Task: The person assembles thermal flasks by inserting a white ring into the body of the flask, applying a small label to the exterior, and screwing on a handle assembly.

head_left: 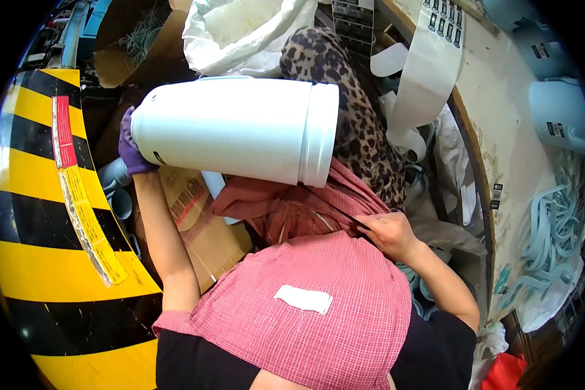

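The left hand (131, 151), in a purple glove, grips the base of a large white jar (237, 129) held on its side above a cardboard box (198, 224), while the right hand (389, 233) pinches the red checked cloth (318, 286) near the worktop (500, 136) edge.

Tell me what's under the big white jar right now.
Under the white jar: red checked cloth, brown cardboard, and leopard-print fabric behind it. Whatever lies directly beneath is covered.
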Motion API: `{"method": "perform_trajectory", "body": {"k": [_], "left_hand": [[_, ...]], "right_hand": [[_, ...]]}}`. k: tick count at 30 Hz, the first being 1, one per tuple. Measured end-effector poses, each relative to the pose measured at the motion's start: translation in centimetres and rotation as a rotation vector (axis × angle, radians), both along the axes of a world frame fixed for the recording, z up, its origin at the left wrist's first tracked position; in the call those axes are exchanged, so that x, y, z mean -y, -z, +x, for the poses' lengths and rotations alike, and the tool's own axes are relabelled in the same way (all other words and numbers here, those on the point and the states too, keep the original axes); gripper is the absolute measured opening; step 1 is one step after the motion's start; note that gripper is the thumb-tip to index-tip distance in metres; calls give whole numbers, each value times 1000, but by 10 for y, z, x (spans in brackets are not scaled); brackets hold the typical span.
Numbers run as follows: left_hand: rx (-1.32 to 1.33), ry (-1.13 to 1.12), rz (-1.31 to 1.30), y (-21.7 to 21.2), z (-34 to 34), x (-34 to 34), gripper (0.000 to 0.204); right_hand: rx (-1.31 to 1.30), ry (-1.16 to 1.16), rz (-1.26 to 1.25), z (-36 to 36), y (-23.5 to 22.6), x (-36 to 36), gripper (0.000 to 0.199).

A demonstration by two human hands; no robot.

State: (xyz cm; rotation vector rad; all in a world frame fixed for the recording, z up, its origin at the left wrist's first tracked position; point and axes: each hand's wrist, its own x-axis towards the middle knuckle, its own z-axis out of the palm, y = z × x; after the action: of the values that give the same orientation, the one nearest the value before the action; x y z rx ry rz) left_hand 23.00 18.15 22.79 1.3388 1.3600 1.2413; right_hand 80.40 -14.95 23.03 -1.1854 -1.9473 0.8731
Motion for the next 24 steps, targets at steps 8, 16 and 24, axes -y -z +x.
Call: {"method": "perform_trajectory", "body": {"k": [8,16,24], "left_hand": [[-654,344,279,-54,82,30,47],[-485,407,140,-56,81,10,36],[-627,390,152,-43,146,19,33]], "right_hand": [[-145,97,-186,3,-27,-6,43],[134,-10,234,-27,-43,-21,24],[203,-134,315,40,-23,61,17]]}}
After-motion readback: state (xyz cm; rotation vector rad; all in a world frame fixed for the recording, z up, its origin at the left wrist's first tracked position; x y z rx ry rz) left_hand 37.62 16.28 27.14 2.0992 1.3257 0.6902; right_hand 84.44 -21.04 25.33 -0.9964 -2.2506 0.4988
